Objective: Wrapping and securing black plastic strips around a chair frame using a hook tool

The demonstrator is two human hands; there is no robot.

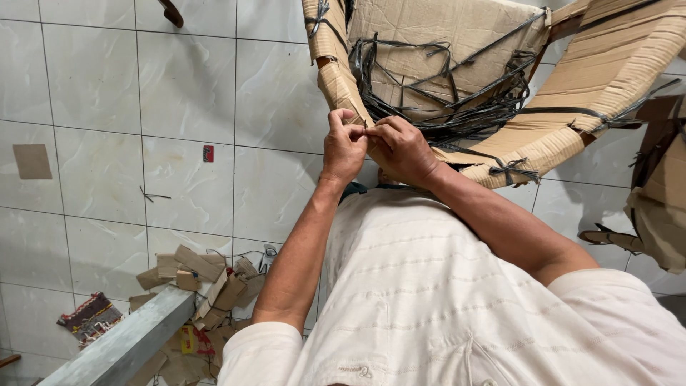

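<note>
Right at the near rim of the cardboard bundle (572, 93), both hands meet: the left hand (343, 146) and the right hand (401, 149) press together, fingertips pinched on the bundle's folded edge, though whether a strap end sits between them I cannot tell. Across the bundle's hollow middle runs a tangle of black plastic straps (457, 100), flat, thin and glossy, looped and knotted over the brown corrugated sheets, whose edges are frayed and creased. To the left the white tiled floor (186, 93) lies broad and smooth, with grey grout lines and faint marbling. Near left, a heap of cardboard scraps (207, 279) crowds against a grey metal bar (125, 343). A small cardboard square (31, 161) lies apart at far left.
</note>
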